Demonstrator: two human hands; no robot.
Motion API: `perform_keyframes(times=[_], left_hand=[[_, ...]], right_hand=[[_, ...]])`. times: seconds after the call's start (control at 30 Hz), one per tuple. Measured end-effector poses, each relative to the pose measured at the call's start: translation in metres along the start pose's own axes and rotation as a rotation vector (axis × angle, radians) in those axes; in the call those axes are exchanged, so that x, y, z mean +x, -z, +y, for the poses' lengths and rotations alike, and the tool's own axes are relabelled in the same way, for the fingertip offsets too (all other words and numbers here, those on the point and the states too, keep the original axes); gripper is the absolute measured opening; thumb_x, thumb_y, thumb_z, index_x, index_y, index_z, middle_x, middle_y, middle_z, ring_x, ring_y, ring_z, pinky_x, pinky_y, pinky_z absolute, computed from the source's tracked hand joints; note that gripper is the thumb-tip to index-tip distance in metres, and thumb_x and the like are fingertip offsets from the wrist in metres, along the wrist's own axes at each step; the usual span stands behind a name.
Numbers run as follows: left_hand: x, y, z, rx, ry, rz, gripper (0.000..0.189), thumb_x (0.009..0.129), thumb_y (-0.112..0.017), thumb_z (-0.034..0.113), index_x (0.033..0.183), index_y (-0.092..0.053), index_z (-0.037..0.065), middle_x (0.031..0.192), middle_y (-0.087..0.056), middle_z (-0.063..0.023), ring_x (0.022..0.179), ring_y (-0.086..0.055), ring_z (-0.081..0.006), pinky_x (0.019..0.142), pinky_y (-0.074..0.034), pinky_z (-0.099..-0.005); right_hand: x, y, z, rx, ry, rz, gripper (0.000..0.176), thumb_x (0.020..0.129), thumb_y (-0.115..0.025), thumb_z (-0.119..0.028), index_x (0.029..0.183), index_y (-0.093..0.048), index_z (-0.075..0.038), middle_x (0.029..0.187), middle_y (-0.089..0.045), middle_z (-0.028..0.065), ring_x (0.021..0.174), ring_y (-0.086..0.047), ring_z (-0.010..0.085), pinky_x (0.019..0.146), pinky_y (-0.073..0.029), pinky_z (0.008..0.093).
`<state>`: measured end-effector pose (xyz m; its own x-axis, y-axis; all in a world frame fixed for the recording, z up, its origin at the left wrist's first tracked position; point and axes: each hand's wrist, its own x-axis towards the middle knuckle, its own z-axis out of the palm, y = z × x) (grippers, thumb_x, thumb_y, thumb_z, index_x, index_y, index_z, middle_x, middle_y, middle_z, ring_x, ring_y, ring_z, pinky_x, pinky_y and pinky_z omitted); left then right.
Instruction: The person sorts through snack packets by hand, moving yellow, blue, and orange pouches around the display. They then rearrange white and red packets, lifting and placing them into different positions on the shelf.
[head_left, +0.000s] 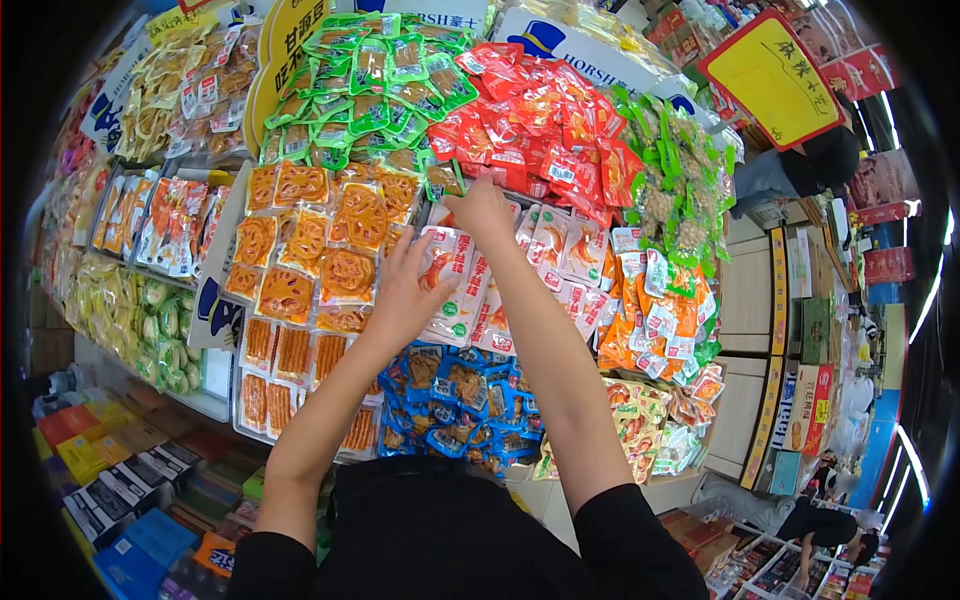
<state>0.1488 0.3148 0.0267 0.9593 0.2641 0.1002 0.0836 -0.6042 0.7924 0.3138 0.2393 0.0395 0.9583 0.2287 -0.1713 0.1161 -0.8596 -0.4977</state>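
My left hand point(405, 285) has its fingers spread over the left edge of the white and pink packets point(467, 285), beside the clear packs of orange slices point(348, 272). Higher up, my right hand point(480, 212) reaches to the top edge of the white packets, with its fingers bent down. Its fingertips are near a small green-edged packet point(443, 181) and the pile of red packets point(540, 130); whether they pinch anything is hidden. Green packets point(370, 75) lie heaped beyond both hands.
Blue packets point(465, 390) lie nearest my body. Orange and white packets point(655, 310) and green bags point(675, 190) are on the right. A yellow sign point(775, 80) hangs at the upper right, near a person point(800, 170). Another person point(825, 525) bends at the lower right.
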Motion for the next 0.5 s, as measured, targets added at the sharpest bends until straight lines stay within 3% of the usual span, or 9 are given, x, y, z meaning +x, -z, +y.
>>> perform_keyframes(times=[0.03,0.1,0.2,0.27,0.3,0.37,0.4,0.5], left_hand=[[0.0,0.0,-0.001,-0.001,0.003,0.006,0.073,0.079,-0.07,0.034,0.136,-0.036,0.003,0.143,-0.027,-0.0275,0.131,-0.029,-0.0423,0.107,-0.024,-0.0484],[0.001,0.0,-0.001,-0.023,-0.01,0.004,0.074,0.079,-0.07,0.034,0.136,-0.036,0.003,0.143,-0.027,-0.0267,0.131,-0.029,-0.0423,0.108,-0.025,-0.0475],[0.002,0.003,0.005,-0.023,0.024,-0.019,0.073,0.079,-0.07,0.033,0.136,-0.037,0.003,0.143,-0.027,-0.0262,0.131,-0.029,-0.0422,0.107,-0.025,-0.047],[0.001,0.007,0.006,-0.043,0.022,-0.012,0.071,0.079,-0.069,0.032,0.136,-0.038,0.004,0.143,-0.027,-0.0256,0.131,-0.029,-0.0416,0.107,-0.026,-0.0465],[0.001,0.008,0.006,-0.066,0.024,-0.01,0.069,0.08,-0.069,0.031,0.136,-0.038,0.004,0.144,-0.027,-0.025,0.131,-0.029,-0.0411,0.107,-0.026,-0.046],[-0.001,0.01,0.002,-0.084,-0.008,0.01,0.067,0.08,-0.068,0.029,0.135,-0.039,0.005,0.143,-0.028,-0.0243,0.131,-0.029,-0.0404,0.108,-0.026,-0.0456],[-0.001,0.011,0.001,-0.101,-0.044,0.029,0.065,0.081,-0.068,0.028,0.134,-0.04,0.005,0.143,-0.029,-0.0236,0.131,-0.03,-0.0397,0.108,-0.026,-0.0453],[-0.004,0.013,0.002,-0.188,-0.072,0.058,0.06,0.082,-0.066,0.027,0.133,-0.042,0.005,0.142,-0.031,-0.0229,0.131,-0.03,-0.0386,0.108,-0.026,-0.0441]], right_hand=[[-0.001,0.001,-0.006,0.0,-0.014,-0.007,0.061,0.073,-0.072,-0.033,0.113,-0.051,0.009,0.116,-0.054,0.0306,0.105,-0.058,0.0392,0.087,-0.049,0.0404],[0.009,-0.008,-0.005,-0.007,0.003,0.004,0.057,0.071,-0.074,-0.032,0.109,-0.055,0.007,0.117,-0.053,0.03,0.106,-0.058,0.0375,0.087,-0.049,0.0415],[0.023,-0.01,-0.005,-0.013,0.04,-0.07,0.05,0.071,-0.073,-0.028,0.104,-0.059,0.007,0.105,-0.06,0.0255,0.097,-0.062,0.037,0.083,-0.051,0.0428],[0.03,-0.002,-0.003,0.254,-0.059,-0.36,0.034,0.076,-0.068,-0.025,0.095,-0.062,0.003,0.088,-0.066,0.017,0.074,-0.066,0.0293,0.065,-0.053,0.0372],[0.029,0.002,-0.002,0.251,-0.052,-0.361,0.034,0.076,-0.068,-0.025,0.095,-0.062,0.003,0.088,-0.066,0.017,0.074,-0.066,0.0293,0.065,-0.053,0.0372],[0.021,0.01,0.007,0.843,-0.264,-0.596,0.027,0.08,-0.063,-0.025,0.093,-0.061,-0.002,0.076,-0.066,0.0094,0.055,-0.059,0.0181,0.05,-0.045,0.0267],[0.017,0.02,0.008,0.888,-0.331,-0.65,0.027,0.085,-0.059,-0.022,0.105,-0.058,-0.004,0.086,-0.064,0.0109,0.061,-0.056,0.0103,0.047,-0.038,0.0244],[0.007,0.04,0.015,0.938,-0.291,-0.654,0.029,0.088,-0.056,-0.023,0.108,-0.056,-0.003,0.09,-0.064,0.0105,0.067,-0.057,0.0118,0.052,-0.041,0.0241]])
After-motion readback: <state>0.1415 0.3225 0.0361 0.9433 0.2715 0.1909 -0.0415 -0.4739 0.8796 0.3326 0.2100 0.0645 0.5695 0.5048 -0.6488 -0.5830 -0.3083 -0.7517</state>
